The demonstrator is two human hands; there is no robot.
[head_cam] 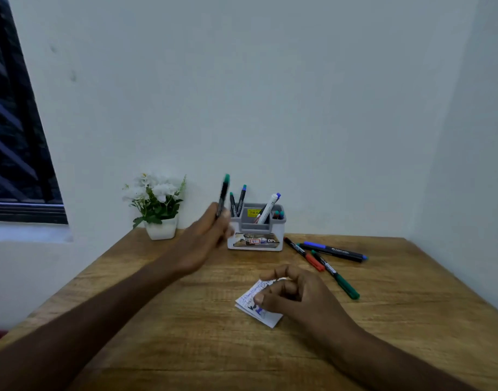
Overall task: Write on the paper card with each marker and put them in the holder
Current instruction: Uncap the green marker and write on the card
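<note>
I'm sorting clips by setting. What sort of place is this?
Probably a home or office desk corner: a wooden table against plain walls, a pen holder with markers, a small potted plant.

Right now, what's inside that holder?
The holder has two dark markers standing at its left, a white marker leaning in the middle, and two cap tips at the right. Its walls hide their lower ends and anything lying deeper.
</note>
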